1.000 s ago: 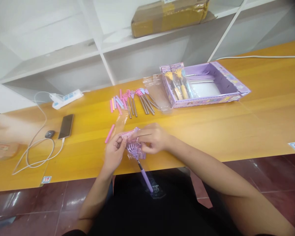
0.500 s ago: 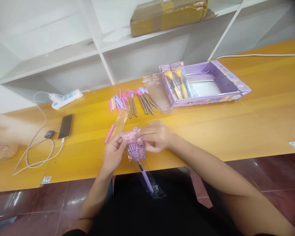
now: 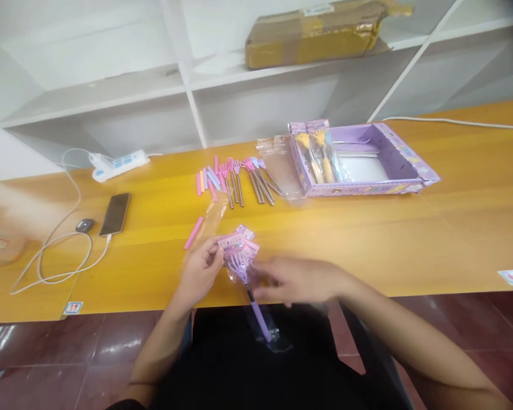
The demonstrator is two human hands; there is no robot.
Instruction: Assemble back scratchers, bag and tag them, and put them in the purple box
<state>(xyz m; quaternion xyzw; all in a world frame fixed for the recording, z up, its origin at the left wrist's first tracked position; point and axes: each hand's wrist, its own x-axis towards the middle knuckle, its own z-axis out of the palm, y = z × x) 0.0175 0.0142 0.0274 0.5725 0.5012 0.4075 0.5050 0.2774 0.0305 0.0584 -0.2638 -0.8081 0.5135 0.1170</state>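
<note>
Right hand (image 3: pixel 299 279) off pink card (image 3: pixel 229 242), lower now, beside purple scratcher (image 3: pixel 257 312).

The yellow wooden surface (image 3: pixel 380 233) carries a purple tray (image 3: pixel 414 160) at two o'clock, metal rods with hand-shaped heads (image 3: pixel 260 183) at twelve, short coloured tubes (image 3: pixel 202 181) at eleven, a white power strip (image 3: pixel 120 165) at ten, and, around nine, a phone (image 3: pixel 115 213), a small dark rounded object (image 3: pixel 84 225) and a looping white cable (image 3: pixel 108 246).

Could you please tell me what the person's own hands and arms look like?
The left hand and right hand are ungloved, and both forearms are bare. A bit of black sleeve shows at the picture's lower edge.
</note>
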